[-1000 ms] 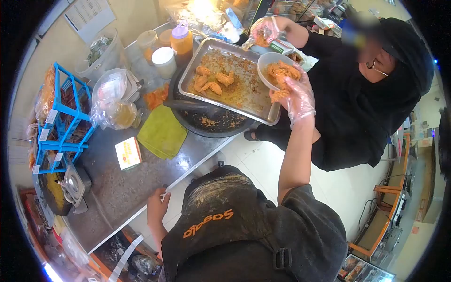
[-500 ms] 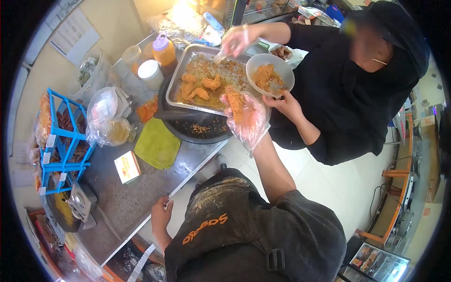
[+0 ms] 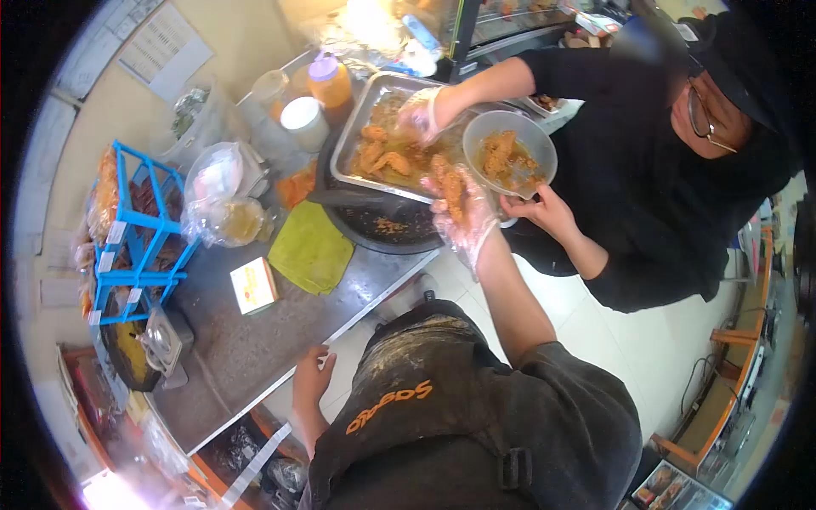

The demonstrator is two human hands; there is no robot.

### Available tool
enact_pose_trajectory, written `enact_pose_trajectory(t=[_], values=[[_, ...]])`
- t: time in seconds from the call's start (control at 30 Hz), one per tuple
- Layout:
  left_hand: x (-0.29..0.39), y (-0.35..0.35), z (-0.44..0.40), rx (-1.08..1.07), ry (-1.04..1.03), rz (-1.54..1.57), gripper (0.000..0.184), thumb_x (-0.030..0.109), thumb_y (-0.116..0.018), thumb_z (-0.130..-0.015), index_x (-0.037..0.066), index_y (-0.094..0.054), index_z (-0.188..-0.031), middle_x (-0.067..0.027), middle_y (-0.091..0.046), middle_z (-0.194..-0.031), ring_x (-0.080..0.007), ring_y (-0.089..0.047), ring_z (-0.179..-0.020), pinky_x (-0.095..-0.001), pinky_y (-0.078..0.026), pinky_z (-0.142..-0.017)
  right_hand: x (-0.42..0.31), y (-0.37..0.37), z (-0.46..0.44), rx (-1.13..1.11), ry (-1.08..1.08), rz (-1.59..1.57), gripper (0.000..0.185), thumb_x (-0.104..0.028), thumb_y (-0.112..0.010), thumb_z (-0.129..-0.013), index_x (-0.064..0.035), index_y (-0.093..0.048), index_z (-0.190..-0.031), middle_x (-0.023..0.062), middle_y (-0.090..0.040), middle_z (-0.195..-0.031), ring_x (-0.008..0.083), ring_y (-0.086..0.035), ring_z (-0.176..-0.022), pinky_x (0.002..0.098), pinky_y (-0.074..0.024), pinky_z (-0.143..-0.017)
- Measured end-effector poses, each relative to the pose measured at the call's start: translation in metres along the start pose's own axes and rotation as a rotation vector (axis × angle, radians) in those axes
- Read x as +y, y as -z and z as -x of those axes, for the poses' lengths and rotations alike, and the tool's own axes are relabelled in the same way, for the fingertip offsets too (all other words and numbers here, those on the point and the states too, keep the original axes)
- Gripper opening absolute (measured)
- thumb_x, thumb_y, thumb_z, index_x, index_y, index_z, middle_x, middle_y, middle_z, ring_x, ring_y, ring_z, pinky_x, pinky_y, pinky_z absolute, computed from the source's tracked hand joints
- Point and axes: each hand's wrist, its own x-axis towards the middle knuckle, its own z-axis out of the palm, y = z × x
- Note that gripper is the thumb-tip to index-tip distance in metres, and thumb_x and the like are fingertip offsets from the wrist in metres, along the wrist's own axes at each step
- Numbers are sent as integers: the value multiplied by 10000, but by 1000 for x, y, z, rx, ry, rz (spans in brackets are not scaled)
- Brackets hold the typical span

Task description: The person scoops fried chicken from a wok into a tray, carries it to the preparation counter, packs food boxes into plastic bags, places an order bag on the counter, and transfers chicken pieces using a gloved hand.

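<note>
My right hand [image 3: 478, 223], in a clear plastic glove, holds a piece of fried chicken [image 3: 454, 194] at the near right corner of the metal tray [image 3: 342, 161]. Several fried chicken pieces [image 3: 374, 155] lie in the tray among crumbs and oil. A co-worker's gloved hand [image 3: 420, 117] reaches into it, partly hiding the contents. The co-worker's other hand [image 3: 548, 212] supports a translucent bowl [image 3: 551, 161] with more coated chicken [image 3: 503, 157], close beside my right hand. My left hand [image 3: 313, 374] hangs by the table's front edge, fingers apart with nothing in them.
Beneath the tray is a black round pan [image 3: 387, 228]. A green cloth [image 3: 311, 248] and a small white box [image 3: 253, 286] lie on the metal table [image 3: 223, 344]. A sauce bottle [image 3: 330, 87] and white tub [image 3: 304, 124] stand behind; blue racks [image 3: 144, 223] are left.
The whole view has shifted slightly. The co-worker's gloved hand has come lower into the tray, nearer the chicken. My left hand has come off the table edge; my right still holds its chicken piece.
</note>
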Motion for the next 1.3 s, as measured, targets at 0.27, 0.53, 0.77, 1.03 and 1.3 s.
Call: enact_pose_trajectory(t=[0.27,0.53,0.77,1.03,1.3], values=[[8,-2,2,-5,-1,38,345,293,-647,-863,46,-633,-1104,-148,-684,-1033,-302,-664,-918,-399,-510,-801,-6,-1,-15,256,-16,-56,288,-297,-474,-935,-113,-400,-1144,286,-604,-1061,151,-486,-430,230,-420,-328],[6,-8,5,6,4,55,352,288,-645,-860,37,-631,-1107,-157,-683,-1026,-303,-663,-894,-395,-512,-786,17,10,1,-30,-76,-142,282,-319,-472,-946,-54,-511,-1035,182,-618,-858,187,-550,-575,288,-465,-457],[7,-11,4,-9,-20,41,354,291,-646,-859,39,-634,-1107,-146,-684,-1034,-296,-660,-902,-382,-511,-795,23,7,9,122,-10,-228,339,-226,-524,-879,30,-482,-1097,214,-588,-947,306,-583,-682,372,-520,-582],[10,-5,4,-14,8,20,360,319,-629,-870,63,-635,-1123,-128,-678,-1057,-297,-655,-920,-391,-511,-816,23,7,5,160,153,-32,395,94,-483,-765,89,-423,-1155,251,-528,-1067,334,-595,-854,400,-585,-720],[11,-6,2,-20,2,-8,372,348,-619,-880,88,-626,-1146,-127,-677,-1076,-298,-649,-960,-396,-503,-835,21,7,-22,385,313,185,406,19,-545,-828,9,-437,-1219,186,-589,-1003,280,-622,-696,323,-562,-545]])
